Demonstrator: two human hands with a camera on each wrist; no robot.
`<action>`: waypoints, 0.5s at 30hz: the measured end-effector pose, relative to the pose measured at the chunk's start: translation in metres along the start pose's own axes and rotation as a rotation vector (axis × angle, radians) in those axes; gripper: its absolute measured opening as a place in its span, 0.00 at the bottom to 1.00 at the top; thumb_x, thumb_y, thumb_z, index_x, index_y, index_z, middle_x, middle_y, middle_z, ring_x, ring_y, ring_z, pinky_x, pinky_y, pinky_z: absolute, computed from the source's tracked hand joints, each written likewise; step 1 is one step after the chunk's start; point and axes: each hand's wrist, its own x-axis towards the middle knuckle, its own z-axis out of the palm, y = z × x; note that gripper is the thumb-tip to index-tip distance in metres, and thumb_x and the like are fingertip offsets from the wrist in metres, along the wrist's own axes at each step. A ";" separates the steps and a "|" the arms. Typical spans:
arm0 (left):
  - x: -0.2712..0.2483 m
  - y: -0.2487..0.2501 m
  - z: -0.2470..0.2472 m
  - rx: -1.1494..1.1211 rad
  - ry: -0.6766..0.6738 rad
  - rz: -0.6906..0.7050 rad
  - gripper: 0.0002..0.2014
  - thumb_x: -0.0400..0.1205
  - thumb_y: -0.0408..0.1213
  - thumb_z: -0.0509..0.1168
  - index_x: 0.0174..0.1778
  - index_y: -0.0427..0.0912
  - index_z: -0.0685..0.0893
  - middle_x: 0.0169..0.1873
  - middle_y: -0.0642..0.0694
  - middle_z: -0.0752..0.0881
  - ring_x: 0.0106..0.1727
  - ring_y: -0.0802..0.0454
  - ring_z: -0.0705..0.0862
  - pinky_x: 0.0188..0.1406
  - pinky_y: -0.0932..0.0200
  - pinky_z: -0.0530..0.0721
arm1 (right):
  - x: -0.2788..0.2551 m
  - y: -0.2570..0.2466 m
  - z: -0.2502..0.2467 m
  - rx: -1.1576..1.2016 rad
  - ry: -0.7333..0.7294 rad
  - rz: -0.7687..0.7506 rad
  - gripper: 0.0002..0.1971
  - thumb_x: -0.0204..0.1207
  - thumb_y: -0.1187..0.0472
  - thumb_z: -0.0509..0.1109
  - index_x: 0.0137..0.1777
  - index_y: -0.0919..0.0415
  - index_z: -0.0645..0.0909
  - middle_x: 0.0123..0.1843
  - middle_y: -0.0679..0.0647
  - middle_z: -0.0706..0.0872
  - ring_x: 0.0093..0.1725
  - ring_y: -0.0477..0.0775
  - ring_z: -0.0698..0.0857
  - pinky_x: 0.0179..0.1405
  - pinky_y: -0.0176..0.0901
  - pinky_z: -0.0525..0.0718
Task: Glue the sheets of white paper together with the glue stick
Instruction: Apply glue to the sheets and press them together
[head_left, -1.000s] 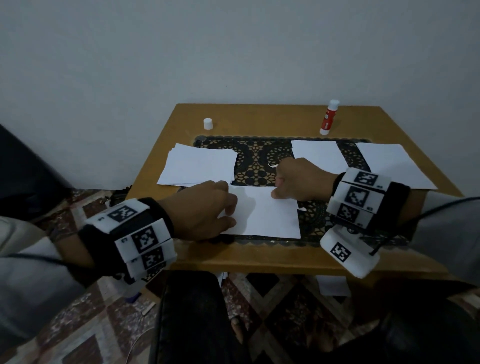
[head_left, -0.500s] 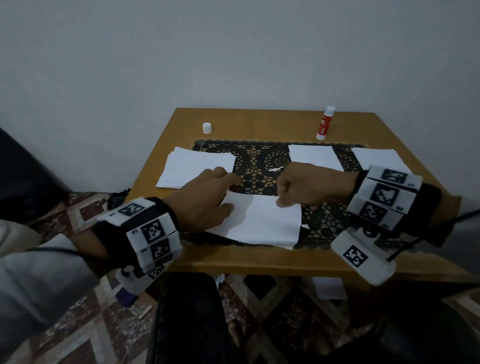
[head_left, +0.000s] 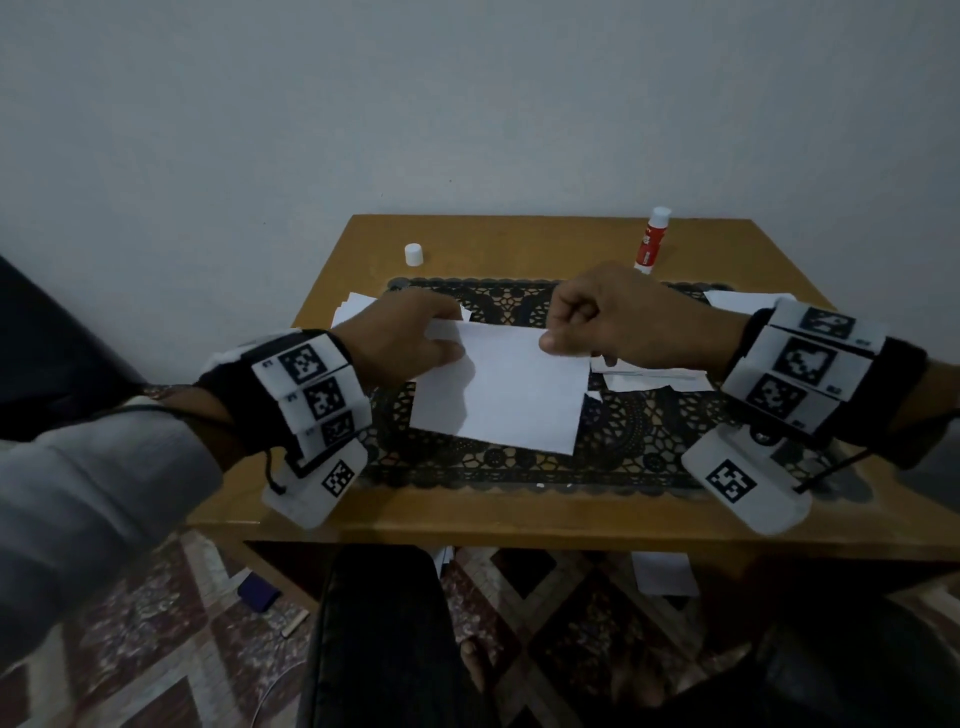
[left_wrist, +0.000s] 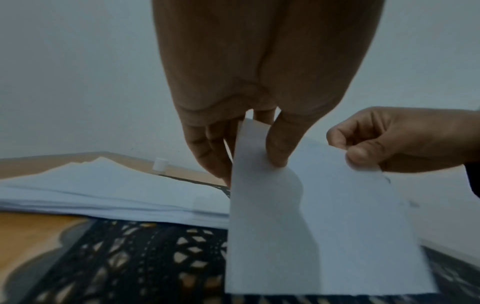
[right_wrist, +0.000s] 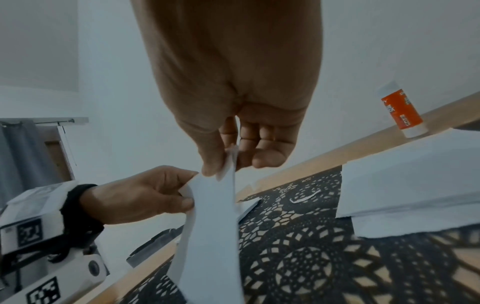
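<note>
1. our left hand (head_left: 410, 338) pinches the far left corner of a white sheet (head_left: 506, 389); in the left wrist view the thumb (left_wrist: 281, 144) lies on the near face of the paper and the other fingers are curled behind it; the corner is caught between them
2. our right hand (head_left: 618, 317) pinches the far right corner of the same sheet; the thumb and forefinger are closed on the edge and the remaining fingers are curled in toward the palm; in the right wrist view the paper edge seems to show two thin layers at the pinch, though we cannot tell for sure
3. the sheet is lifted off the surface at its far edge and hangs down from both hands; it is above the black lace mat (head_left: 519, 467) in the middle of the wooden table (head_left: 519, 519); whether its near edge touches the mat we cannot tell
4. the glue stick (head_left: 652, 241) stands upright near the far right edge of the table, well apart from both hands; its white cap (head_left: 414, 254) stands alone at the far left
5. a stack of white paper (left_wrist: 103, 191) lies on the table just left of our left hand; more loose sheets (head_left: 654, 371) lie on the right under our right wrist
</note>
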 end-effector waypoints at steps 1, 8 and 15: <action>0.001 -0.003 -0.002 -0.012 0.008 -0.005 0.04 0.81 0.35 0.66 0.42 0.39 0.81 0.37 0.48 0.78 0.40 0.50 0.75 0.32 0.58 0.66 | 0.001 0.001 0.001 0.014 -0.005 0.014 0.10 0.76 0.58 0.75 0.38 0.64 0.83 0.25 0.45 0.80 0.24 0.40 0.78 0.27 0.36 0.80; -0.003 -0.024 -0.026 -0.144 0.068 -0.094 0.18 0.83 0.29 0.61 0.25 0.37 0.71 0.26 0.42 0.74 0.29 0.48 0.74 0.35 0.52 0.76 | 0.019 0.004 0.010 0.273 0.036 0.116 0.13 0.76 0.60 0.75 0.43 0.74 0.86 0.34 0.66 0.89 0.27 0.50 0.86 0.30 0.46 0.87; -0.003 -0.056 -0.043 -0.243 0.271 -0.243 0.09 0.83 0.29 0.60 0.42 0.29 0.83 0.40 0.30 0.85 0.40 0.37 0.85 0.46 0.40 0.87 | 0.057 -0.011 0.028 0.593 -0.058 0.276 0.06 0.78 0.61 0.73 0.45 0.64 0.82 0.30 0.52 0.89 0.26 0.47 0.84 0.20 0.34 0.77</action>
